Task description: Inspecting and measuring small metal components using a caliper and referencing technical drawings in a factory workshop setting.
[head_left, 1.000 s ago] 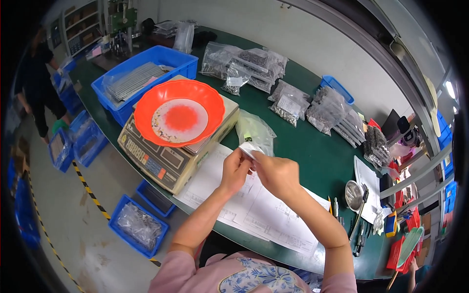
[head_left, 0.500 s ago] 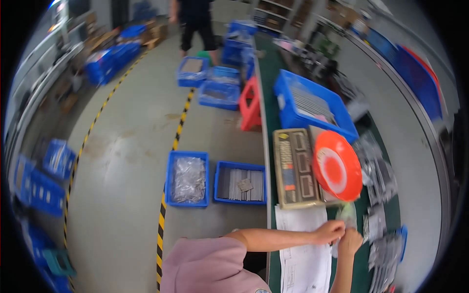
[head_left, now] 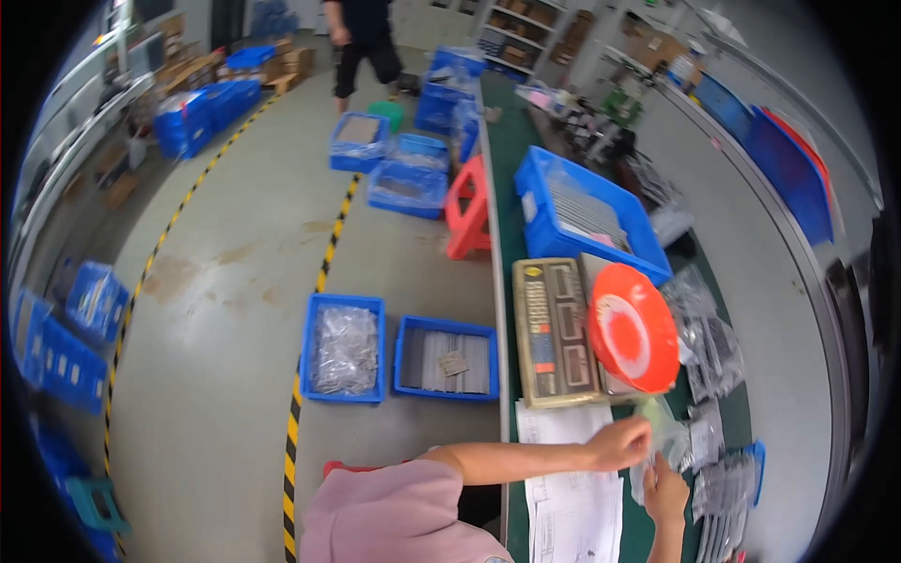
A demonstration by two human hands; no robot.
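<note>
Above the green worktop, next to the papers, I hold a clear plastic bag with a faint green tint near its top. My left hand is closed at the bag's left side, its fingertips partly hidden. My right hand pinches the lower part of the bag, thumb uppermost. What the bag contains, if anything, I cannot make out. Printed white papers lie under my left forearm. Just beyond my hands stands a counting scale with a red bowl on it.
A blue bin of stacked flat parts stands beyond the scale. Bagged parts line the right side of the worktop. Two blue bins and a red stool are on the floor to the left. A person walks far off.
My hands have moved apart: the right one has come lower and nearer, and more of the plastic bag shows between them. The distant person has stepped along, and my view has shifted slightly.
</note>
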